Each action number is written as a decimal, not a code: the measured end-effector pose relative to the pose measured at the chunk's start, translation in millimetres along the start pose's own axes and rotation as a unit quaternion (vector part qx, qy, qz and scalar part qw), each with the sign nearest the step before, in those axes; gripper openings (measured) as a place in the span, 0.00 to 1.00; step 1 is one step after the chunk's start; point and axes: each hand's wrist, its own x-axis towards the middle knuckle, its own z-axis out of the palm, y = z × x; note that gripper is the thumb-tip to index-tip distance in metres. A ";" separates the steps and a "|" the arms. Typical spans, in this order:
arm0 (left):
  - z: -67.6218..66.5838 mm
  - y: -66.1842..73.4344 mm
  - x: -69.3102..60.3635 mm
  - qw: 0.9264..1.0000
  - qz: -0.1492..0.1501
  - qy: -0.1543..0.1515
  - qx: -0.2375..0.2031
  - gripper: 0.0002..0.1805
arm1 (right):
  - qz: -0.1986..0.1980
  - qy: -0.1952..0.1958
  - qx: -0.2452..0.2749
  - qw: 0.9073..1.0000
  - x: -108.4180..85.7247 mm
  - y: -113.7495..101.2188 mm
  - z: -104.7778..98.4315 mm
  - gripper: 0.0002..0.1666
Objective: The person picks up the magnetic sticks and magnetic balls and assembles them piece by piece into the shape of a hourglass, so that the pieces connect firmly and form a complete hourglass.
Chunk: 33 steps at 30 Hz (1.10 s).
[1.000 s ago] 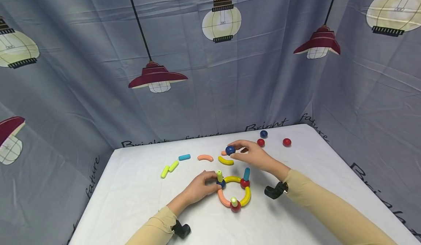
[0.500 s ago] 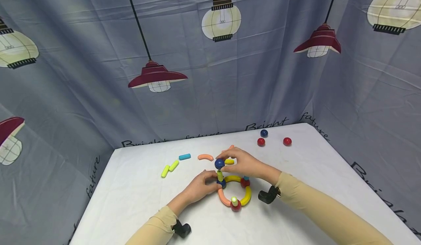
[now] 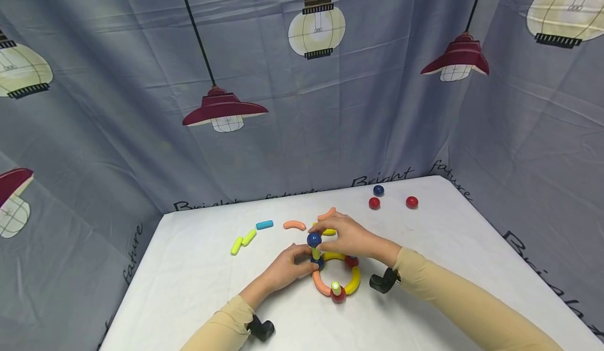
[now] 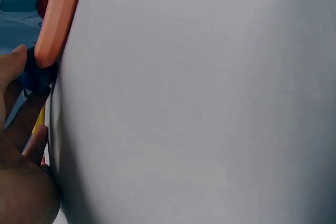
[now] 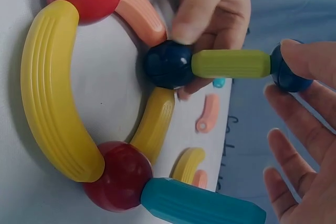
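A ring of curved yellow (image 5: pixel 50 90) and orange (image 5: pixel 140 14) pieces joined by balls lies on the table. My left hand (image 3: pixel 287 269) pinches the ring's lower blue ball (image 5: pixel 169 64), from which a lime stick (image 5: pixel 231 63) stands upright. At that stick's top, my right hand (image 3: pixel 346 236) holds another blue ball (image 5: pixel 289 69) between thumb and finger, touching the stick's end. A blue stick (image 5: pixel 205 203) rises from one red ball (image 5: pixel 119 176), and a second lime stick (image 3: pixel 336 288) from the other red ball (image 3: pixel 337 296). In the left wrist view, fingers touch the lower blue ball (image 4: pixel 37 74).
Two lime sticks (image 3: pixel 249 237) and a blue stick (image 3: pixel 265 225) lie at the left on the white table (image 3: pixel 189 267). An orange curve (image 3: pixel 294 226) and a yellow curve (image 3: pixel 329 231) lie behind the ring. Two red balls (image 3: pixel 412 202) and a blue ball (image 3: pixel 378 190) sit back right.
My right hand has moved left and down with the blue ball, bringing it from behind the ring onto the lime stick's top. My left hand has stayed at the lower blue ball.
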 end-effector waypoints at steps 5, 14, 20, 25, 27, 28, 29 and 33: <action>0.1 6.3 -3.6 0.999 -0.022 0.024 -0.031 0.22 | 0.001 -0.003 -0.010 1.000 -1.6 -1.4 0.8 0.26; 2.6 16.0 -0.8 0.994 -0.003 0.072 -0.087 0.22 | 0.005 0.024 0.027 0.999 -13.7 8.1 -10.5 0.30; 3.3 22.3 -1.0 0.989 0.013 0.088 -0.117 0.26 | 0.035 0.061 0.060 0.996 -29.9 31.8 -23.1 0.27; 4.1 26.1 -1.2 0.986 0.024 0.106 -0.128 0.32 | 0.056 0.070 0.090 0.992 -46.1 52.6 -24.8 0.30; 4.4 27.0 -1.6 0.985 0.025 0.113 -0.127 0.34 | 0.064 0.067 0.104 0.990 -52.6 59.5 -21.0 0.30; 4.5 27.4 -1.8 0.985 0.024 0.115 -0.127 0.34 | 0.067 0.066 0.113 0.989 -55.6 62.5 -18.3 0.30; 4.7 27.7 -2.0 0.985 0.025 0.118 -0.127 0.34 | 0.071 0.064 0.119 0.988 -58.7 65.1 -15.4 0.30; 5.4 28.6 -2.1 0.984 0.033 0.124 -0.122 0.32 | 0.084 0.071 0.144 0.983 -68.2 73.9 -1.7 0.29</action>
